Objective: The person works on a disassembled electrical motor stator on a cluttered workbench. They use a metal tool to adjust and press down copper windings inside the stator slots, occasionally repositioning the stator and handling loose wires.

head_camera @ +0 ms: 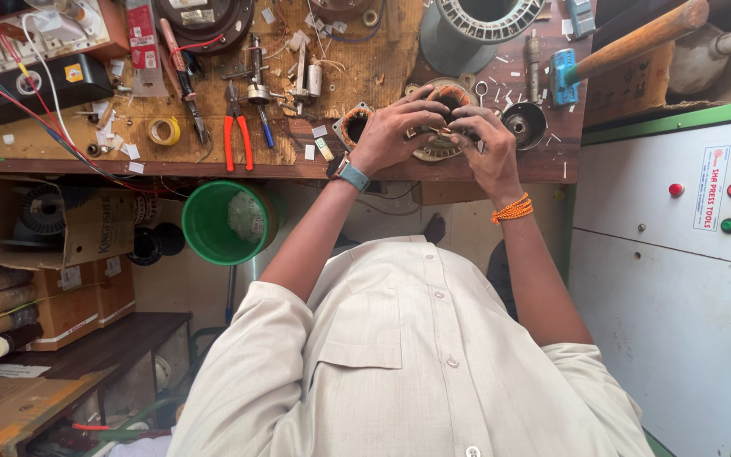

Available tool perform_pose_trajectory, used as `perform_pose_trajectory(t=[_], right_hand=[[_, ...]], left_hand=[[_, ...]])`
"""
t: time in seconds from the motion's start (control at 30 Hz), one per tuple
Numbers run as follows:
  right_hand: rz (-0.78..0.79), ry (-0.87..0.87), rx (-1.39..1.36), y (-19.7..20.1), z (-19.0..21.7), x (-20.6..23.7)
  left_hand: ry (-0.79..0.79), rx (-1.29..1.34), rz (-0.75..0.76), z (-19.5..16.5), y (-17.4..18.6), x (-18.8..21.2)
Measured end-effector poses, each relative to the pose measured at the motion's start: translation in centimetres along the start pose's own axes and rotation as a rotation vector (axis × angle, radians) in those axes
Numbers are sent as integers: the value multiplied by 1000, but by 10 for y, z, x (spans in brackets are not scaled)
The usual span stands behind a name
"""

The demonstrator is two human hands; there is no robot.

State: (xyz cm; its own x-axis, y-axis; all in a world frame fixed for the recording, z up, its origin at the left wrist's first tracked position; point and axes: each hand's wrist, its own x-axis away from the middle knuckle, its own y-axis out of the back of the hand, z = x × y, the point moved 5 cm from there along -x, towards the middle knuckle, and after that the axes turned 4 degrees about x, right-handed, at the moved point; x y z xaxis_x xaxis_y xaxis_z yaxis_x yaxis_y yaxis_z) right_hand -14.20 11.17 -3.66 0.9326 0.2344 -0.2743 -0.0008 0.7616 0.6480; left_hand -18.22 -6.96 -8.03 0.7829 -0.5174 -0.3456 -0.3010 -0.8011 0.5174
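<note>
**Working on a motor stator at the desk edge**

Holding the round motor stator (pixel 438 142) with both hands, you keep it on the wooden desk (pixel 382 59), close to its front edge and a little right of the middle. Your left hand (pixel 392 129) has its grip closed over the left side of the stator, with the fingers curled on the rim. Your right hand (pixel 486 145) has its grip closed on the right side, the fingertips pressed together at the top of the ring, where the copper winding shows. The two hands almost touch each other above the stator. You wear a watch with a blue strap (pixel 351 175) on the left wrist and an orange thread band (pixel 512 209) on the right wrist.

Just left of your left hand a second, smaller stator (pixel 354 125) with copper wire lies on the desk. Just beside your right hand sits a dark round metal cap (pixel 524 124). Further left lie red-handled pliers (pixel 237 129) and a roll of yellow tape (pixel 163 130), well apart from your hands. Small white paper pieces are scattered over the desk. At the back stands a big grey ribbed motor housing (pixel 475 24), and a wooden handle (pixel 636 41) reaches in from the upper right. Under the desk hangs a green bucket (pixel 213 227). At your right side stands a white cabinet (pixel 662 288) with red and green buttons.
</note>
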Motion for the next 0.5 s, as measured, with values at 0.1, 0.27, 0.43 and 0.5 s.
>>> perform_pose_trajectory(t=[0.1, 0.27, 0.43, 0.5], right_hand=[[-24, 48, 14, 0, 1, -1], [-66, -37, 10, -7, 1, -2], [-51, -77, -22, -8, 1, -1], [-52, -67, -23, -8, 2, -1]], left_hand=[[7, 10, -9, -3, 1, -1], [23, 189, -62, 0, 11, -6], [2, 110, 7, 3, 18, -10], [-8, 22, 18, 1, 17, -10]])
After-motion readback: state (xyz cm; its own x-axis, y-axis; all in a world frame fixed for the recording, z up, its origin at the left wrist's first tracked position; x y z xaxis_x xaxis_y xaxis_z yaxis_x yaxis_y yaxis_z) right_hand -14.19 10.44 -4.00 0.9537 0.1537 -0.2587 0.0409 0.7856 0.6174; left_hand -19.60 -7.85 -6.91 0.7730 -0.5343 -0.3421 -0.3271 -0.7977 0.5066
